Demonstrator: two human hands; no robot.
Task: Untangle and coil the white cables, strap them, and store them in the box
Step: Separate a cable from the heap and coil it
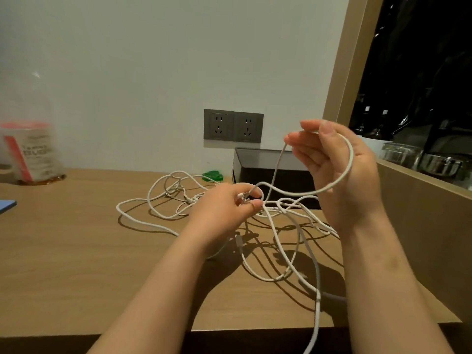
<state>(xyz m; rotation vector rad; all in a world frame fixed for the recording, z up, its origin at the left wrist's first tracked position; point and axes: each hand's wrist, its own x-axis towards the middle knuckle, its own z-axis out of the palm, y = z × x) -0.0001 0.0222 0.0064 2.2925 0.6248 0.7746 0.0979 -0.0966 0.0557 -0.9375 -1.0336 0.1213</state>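
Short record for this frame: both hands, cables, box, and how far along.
left hand: pinches a strand low over the tangle
right hand: raised, holds a cable loop wrapped round it
white cables: tangled, spread on the wooden desk
black box: behind the tangle, under the wall sockets
progress: coiling begun; no strapped coil in view

On the counter, cables sprawl below and left of the fingers; the box sits just behind them.
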